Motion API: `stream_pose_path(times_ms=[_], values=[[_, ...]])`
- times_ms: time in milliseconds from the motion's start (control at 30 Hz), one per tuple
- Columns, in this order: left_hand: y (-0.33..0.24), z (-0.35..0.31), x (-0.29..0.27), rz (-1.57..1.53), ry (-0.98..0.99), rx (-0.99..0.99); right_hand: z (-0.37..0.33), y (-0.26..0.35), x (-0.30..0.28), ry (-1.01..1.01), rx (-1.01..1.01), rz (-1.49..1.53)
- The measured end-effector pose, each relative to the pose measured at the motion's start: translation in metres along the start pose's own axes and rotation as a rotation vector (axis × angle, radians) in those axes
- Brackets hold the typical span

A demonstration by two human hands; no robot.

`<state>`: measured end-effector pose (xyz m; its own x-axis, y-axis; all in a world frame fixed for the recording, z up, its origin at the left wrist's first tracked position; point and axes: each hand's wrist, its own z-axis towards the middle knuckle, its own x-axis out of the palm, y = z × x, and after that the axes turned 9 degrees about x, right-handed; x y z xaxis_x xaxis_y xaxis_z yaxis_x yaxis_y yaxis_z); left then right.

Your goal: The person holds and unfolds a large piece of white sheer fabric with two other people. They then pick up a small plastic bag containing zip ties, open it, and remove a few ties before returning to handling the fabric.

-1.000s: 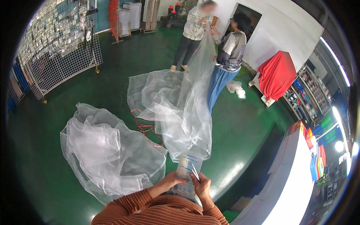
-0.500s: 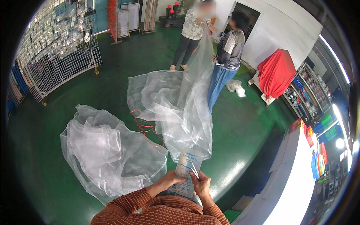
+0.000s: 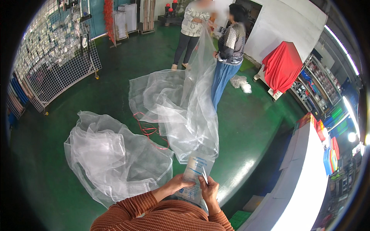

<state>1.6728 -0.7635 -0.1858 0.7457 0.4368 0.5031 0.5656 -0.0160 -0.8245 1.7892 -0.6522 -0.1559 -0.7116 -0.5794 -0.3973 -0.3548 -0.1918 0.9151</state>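
Observation:
A clear plastic packet (image 3: 199, 163) with blue print and pale contents is held upright in front of my body. My left hand (image 3: 180, 184) grips its left edge, fingers closed with the thumb across the front. At the packet's right side, my right hand (image 3: 209, 188) is closed around thin white strips (image 3: 205, 175) that look like cable ties; their pointed ends stick up past the fingers. A sheer white mesh cloth (image 3: 192, 131) spreads on the floor beyond the packet, and a second mesh cloth (image 3: 104, 154) lies in a heap to the left.
Two people stand at the far side, one in a patterned top (image 3: 195, 23), one in jeans (image 3: 224, 79), holding up the cloth's far end. Red cord (image 3: 148, 133) lies between the cloths. A wire rack (image 3: 63, 77) stands left, a red-draped object (image 3: 283, 69) and a white surface (image 3: 293, 184) right.
The whole view has shifted slightly. The white strips in my right hand now point up more steeply, and the packet leans a little more to the right. Both hands keep their grip.

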Motion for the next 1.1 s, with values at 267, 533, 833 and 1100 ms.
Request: stream_pose_path(times_ms=[267,533,833,1100], values=[[0.001,0.004,0.011,0.016,0.025,-0.018,-0.004,-0.002,-0.011,-0.041,0.023,-0.016],[-0.002,0.013,0.02,0.033,0.077,-0.03,0.0,0.002,-0.021,-0.068,0.028,0.016],[0.0,0.017,0.02,0.031,0.05,-0.039,0.006,0.003,-0.023,-0.036,0.023,0.017],[-0.01,0.023,0.036,0.116,0.032,-0.003,0.014,0.001,-0.039,-0.073,0.053,-0.069]])
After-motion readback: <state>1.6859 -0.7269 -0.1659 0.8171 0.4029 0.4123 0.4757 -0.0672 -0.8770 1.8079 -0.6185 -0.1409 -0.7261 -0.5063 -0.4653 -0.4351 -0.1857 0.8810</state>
